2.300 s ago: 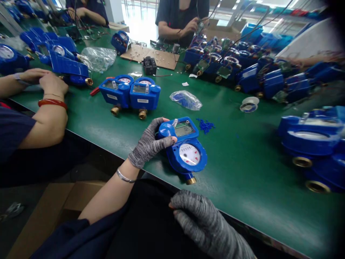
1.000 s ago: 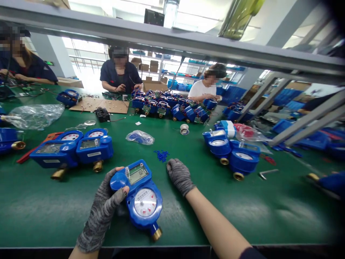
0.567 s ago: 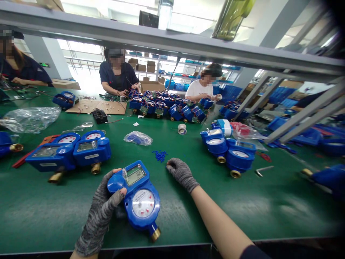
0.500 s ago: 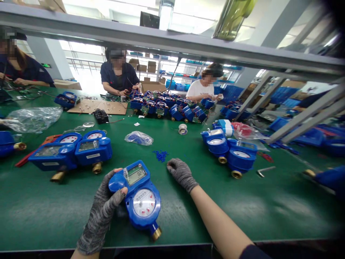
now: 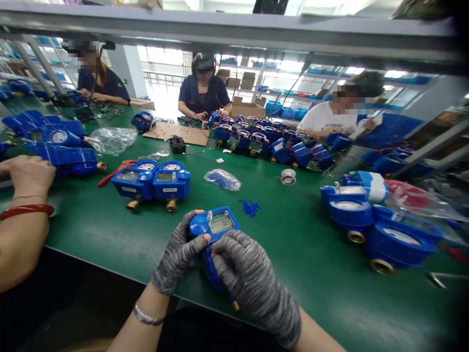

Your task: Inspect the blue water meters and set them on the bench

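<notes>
My left hand [image 5: 182, 252], in a grey knit glove with bare fingertips, grips a blue water meter [image 5: 200, 226] by its upper left side. The meter is tilted, with its small screen facing up and a brass end low down. My right hand [image 5: 252, 274], gloved alike, is closed in a pinch against the meter just below the screen and covers most of the round dial. Whatever is between those fingertips is hidden. Beyond the meter lies a small heap of tiny blue pieces [image 5: 250, 208].
Two blue meters [image 5: 170, 183] stand at left beside red-handled pliers [image 5: 113, 174]. A bag of blue parts [image 5: 222, 179] and a wire spool [image 5: 288, 177] lie farther back. More meters [image 5: 399, 239] are at right. Another person's arm [image 5: 27, 210] reaches in from the left.
My right hand has come from beside the heap of blue pieces onto the meter. The view has swung left, bringing the neighbour's arm into sight. My left hand keeps its grip.
</notes>
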A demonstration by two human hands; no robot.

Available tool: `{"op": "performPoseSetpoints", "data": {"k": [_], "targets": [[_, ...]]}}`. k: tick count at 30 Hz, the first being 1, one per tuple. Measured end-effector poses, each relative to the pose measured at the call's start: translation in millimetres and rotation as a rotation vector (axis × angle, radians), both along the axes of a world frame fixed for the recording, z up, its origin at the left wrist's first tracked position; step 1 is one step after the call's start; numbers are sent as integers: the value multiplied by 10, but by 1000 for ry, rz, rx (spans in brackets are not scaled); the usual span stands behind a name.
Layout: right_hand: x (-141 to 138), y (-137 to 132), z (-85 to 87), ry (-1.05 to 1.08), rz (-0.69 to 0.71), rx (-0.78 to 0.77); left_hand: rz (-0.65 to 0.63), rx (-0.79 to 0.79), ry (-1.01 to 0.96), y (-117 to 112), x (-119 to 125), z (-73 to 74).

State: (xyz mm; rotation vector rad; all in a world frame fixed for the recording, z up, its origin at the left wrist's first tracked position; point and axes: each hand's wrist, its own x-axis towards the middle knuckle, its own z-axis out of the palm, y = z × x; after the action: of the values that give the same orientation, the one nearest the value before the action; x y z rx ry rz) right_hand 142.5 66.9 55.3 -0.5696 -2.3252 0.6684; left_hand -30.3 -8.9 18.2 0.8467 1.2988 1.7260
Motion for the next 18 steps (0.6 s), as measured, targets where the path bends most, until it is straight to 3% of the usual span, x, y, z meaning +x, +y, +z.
{"op": "performPoseSetpoints", "data": {"k": [3,7,12,18], "targets": [[-172,-200,22,-52,4,144,14,1,23,-13,-13,8],[-255,-209,-55,-121,-90,221,27,0,39,-28,-18,12],[-276,-233,0,-145,-123,300,19,-2,37,-15,-18,-10],[-204,-270,12,-255,24,583,24,-58,37,12,-31,-52]]}}
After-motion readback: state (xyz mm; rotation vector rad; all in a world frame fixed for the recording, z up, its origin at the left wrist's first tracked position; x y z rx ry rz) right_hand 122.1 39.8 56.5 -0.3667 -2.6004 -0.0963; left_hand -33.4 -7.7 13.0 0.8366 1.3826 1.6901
